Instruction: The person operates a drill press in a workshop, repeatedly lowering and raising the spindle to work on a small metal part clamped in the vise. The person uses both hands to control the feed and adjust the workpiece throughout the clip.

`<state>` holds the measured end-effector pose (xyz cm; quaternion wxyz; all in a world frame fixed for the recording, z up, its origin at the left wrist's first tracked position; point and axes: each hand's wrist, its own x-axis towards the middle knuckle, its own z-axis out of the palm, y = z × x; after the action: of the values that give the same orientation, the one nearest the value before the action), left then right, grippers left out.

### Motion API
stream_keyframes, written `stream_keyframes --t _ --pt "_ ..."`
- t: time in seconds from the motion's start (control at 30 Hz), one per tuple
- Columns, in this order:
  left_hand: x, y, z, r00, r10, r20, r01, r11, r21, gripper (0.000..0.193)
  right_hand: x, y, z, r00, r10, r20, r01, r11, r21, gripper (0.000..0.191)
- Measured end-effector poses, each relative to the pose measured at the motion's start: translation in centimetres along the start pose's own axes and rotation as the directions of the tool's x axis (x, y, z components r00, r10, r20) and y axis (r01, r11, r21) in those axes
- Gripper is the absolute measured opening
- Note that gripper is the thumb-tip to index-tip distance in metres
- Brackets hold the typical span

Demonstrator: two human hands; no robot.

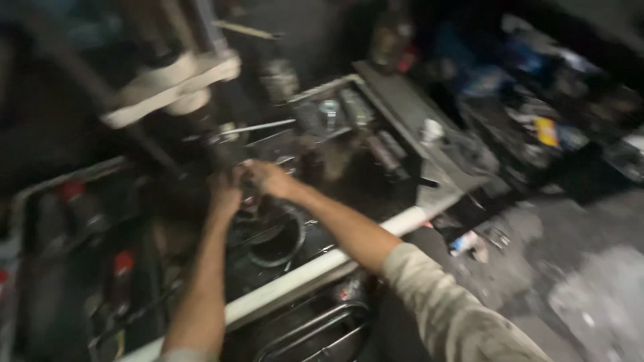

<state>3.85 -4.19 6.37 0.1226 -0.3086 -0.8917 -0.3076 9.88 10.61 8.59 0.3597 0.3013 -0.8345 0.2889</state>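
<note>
Dark and blurred, the workshop fills my view: a grimy concrete floor point(577, 295) on the right, and a cluttered heap of blue and yellow odds and ends point(537, 121) along the far wall. Across the middle I see a long metal workbench point(409, 100) with a pale front edge point(315, 268) running diagonally. Above it on the left hangs a pale machine arm point(168, 84) on a dark column. At the far left, a dark tray point(40, 194) holds bottles with red caps point(123, 263). Below the bench edge sits a wire rack point(315, 332).

On the bench, just below my hands, lies a dark round ring point(278, 234), like a metal drum or bearing housing. Both arms reach over it. My right hand point(268, 177), in a pale sleeve point(449, 308), and my left hand point(225, 191) meet just above the ring, touching each other, fingers curled around a small part point(247, 181) under the machine. The blur hides what that part is, and I cannot tell how firmly either hand grips it. Small cylinders point(386, 151) and a white scrap point(431, 129) lie further back.
</note>
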Motion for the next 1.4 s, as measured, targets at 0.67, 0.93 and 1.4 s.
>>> stream_keyframes --t 0.67,0.93,1.4 --pt "0.2 0.5 -2.8 0.944 -0.328 0.02 0.315 0.886 -0.341 0.047 0.7 0.1 1.6 0.918 0.354 0.181 -0.37 0.927 0.061 0.054" --pt "-1.6 -0.3 -2.6 0.986 -0.166 -0.026 0.146 0.925 -0.35 0.041 1.0 -0.8 1.5 0.817 0.479 0.321 -0.534 0.839 0.107 0.055" --pt "-3.4 -3.0 -7.1 0.984 -0.174 0.049 0.176 0.983 -0.058 0.029 0.8 -0.5 0.9 0.617 0.692 0.375 -0.774 0.619 0.134 0.057"
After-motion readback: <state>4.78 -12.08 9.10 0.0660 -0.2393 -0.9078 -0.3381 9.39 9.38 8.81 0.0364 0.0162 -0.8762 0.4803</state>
